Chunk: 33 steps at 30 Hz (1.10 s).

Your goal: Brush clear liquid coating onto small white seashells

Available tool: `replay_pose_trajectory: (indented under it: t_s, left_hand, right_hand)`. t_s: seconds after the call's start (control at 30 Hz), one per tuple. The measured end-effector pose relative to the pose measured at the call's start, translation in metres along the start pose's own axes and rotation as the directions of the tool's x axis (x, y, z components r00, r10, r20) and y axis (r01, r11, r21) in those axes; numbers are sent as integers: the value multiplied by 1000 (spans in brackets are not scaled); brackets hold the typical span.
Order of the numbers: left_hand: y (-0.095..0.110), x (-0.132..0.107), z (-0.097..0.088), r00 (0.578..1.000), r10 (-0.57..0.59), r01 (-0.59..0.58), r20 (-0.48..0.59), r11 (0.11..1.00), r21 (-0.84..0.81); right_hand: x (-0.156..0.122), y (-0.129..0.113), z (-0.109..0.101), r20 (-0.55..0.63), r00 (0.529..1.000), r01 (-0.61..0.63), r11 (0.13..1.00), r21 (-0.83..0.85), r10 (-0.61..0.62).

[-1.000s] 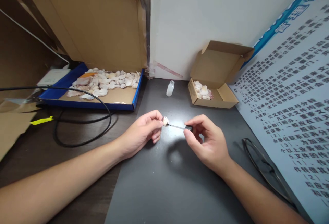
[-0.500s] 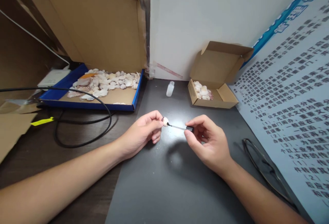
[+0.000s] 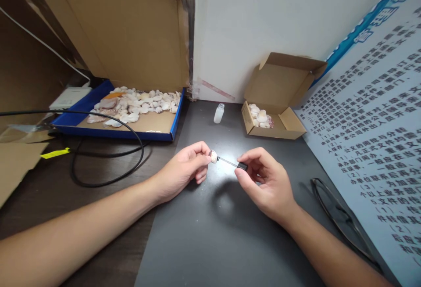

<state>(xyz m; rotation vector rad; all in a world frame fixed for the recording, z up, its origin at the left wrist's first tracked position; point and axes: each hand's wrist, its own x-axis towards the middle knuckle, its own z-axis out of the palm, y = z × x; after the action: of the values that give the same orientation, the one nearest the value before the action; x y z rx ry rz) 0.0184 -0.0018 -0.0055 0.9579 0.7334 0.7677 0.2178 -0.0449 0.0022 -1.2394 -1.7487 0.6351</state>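
Note:
Between thumb and fingers, my left hand point(image 3: 189, 164) pinches a small whitish seashell point(image 3: 213, 156) with a darker patch. My right hand point(image 3: 268, 181) holds a brush point(image 3: 242, 166) by its black cap-like handle, the thin stem pointing left. The dark brush tip is at the shell's right edge; whether it touches I cannot tell. Beyond the hands, a small glass bottle point(image 3: 219, 114) stands uncapped on the dark grey mat point(image 3: 184, 243), with whitish contents.
At the back left, a blue-rimmed box point(image 3: 144, 136) holds many shells point(image 3: 158, 101). A small cardboard box point(image 3: 279, 133) at the back right also contains shells. A black cable point(image 3: 108, 185) loops at left. Eyeglasses point(image 3: 342, 221) lie near my right forearm.
The brush tip has shifted from the shell's face to its right edge, and the brush tilts a little more. The shell has turned slightly. Both hands keep their grips.

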Motion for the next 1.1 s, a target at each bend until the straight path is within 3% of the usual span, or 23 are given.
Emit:
replay_pose_trajectory:
  t_s: [0.7, 0.93, 1.1]
  left_hand:
    - [0, 1, -1, 1000, -18, 18, 3, 999, -28]
    - [1, 1, 1, 1000, -18, 18, -10, 999, -30]
    - [0, 1, 0, 1000, -17, 17, -1, 999, -34]
  right_hand:
    - [2, 0, 2, 73, 996, -49, 999, -19, 51]
    - [1, -1, -1, -67, 998, 15, 998, -55, -19]
    - [0, 0, -1, 16, 999, 43, 999, -9, -43]
